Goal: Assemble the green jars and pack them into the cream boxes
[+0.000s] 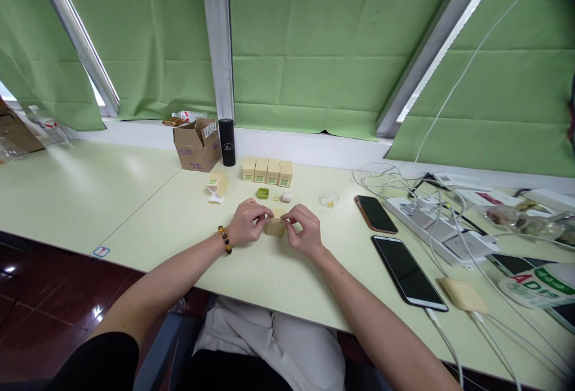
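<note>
A small beige cardboard box [275, 229] stands on the table between my hands. My left hand [247, 222] pinches its upper left edge, and my right hand [306, 229] pinches the upper right edge; the fingertips hide part of the top. Just behind the box lie a small open green case [263, 193], a tiny yellowish piece [275, 198] and a small rounded whitish object [286, 197]. Farther back, several matching beige boxes [267, 172] with green labels form a row. To the left is an opened box [217, 187] with its flaps out.
A brown carton [197, 145] and a black bottle [227, 142] stand at the back. Right of my hands are a clear dish [329, 200] with yellow bits, two phones [376, 214], a white power strip [431, 229] and tangled cables. Green blinds [323, 49] hang behind the table.
</note>
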`<state>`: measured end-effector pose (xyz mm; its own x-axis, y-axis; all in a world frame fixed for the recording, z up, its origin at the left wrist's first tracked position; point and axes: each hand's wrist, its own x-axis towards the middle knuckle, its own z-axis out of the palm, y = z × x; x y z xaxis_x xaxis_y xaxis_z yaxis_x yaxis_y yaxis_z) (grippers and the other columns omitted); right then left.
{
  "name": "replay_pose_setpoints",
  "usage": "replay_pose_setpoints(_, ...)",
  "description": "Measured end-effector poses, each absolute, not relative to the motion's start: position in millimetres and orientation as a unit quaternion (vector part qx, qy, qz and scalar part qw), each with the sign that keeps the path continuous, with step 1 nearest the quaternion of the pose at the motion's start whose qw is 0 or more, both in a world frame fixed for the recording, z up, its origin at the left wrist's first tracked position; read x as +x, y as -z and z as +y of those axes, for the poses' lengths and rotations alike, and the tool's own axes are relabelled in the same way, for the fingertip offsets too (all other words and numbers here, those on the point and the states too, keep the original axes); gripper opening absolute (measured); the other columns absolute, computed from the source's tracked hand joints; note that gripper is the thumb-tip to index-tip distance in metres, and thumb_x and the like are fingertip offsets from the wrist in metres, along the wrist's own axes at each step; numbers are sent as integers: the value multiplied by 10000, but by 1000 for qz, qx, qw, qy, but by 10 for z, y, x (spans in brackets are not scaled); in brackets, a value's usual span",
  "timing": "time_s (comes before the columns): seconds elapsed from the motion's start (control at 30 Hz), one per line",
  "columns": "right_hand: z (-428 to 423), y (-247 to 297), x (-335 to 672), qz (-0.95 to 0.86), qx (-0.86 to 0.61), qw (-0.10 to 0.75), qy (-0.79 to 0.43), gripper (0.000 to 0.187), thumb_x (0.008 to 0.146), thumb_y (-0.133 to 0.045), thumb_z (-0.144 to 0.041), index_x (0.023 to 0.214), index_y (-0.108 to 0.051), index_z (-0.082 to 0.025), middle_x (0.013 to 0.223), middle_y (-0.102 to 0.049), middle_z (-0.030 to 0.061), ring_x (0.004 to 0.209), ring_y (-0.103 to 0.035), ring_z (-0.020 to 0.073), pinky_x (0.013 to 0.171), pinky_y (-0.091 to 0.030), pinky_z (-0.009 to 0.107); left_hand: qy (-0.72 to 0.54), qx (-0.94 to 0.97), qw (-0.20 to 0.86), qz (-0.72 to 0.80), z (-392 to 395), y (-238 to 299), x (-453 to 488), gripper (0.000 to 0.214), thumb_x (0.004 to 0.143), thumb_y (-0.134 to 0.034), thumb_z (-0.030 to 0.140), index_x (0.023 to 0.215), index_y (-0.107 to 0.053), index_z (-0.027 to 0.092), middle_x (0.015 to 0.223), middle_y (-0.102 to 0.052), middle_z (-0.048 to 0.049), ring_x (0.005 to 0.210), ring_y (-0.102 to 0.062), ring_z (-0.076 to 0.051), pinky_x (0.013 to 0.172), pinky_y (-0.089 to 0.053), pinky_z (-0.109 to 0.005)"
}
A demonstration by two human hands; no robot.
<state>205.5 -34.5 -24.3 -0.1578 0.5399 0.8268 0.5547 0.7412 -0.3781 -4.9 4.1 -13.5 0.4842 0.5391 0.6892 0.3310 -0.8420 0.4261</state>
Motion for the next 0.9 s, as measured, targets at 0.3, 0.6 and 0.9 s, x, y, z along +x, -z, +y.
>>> replay_pose_setpoints(0.3,-352,252,2081,-773,-356,524,8,115,882,-556,-211,790,-617,-245,689,-549,19,636,-524,181,571,-426,325,-431,859,112,253,45,150,-55,100,869,-627,236,867,-726,234,614,-649,-4,568,-536,-163,756,-447,-386)
replay_pose_setpoints(0.6,-311,285,2126,-806,-333,489,25,95,836,-578,-177,758,-554,-226,652,-490,-14,593,-453,146,545,-339,289,-410,873,104,242,6,140,-43,145,899,-595,252,802,-693,206,625,-671,6,561,-536,-137,766,-448,-353)
replay_pose_setpoints(0.9,-227,309,2274,-774,-473,420,-2,360,816,-573,-242,1176,-565,-229,719,-559,-34,606,-516,147,596,-381,265,-365,809,128,442,37,75,-32,269,957,-496,309,916,-735,192,543,-550,36,514,-471,-119,605,-346,-264)
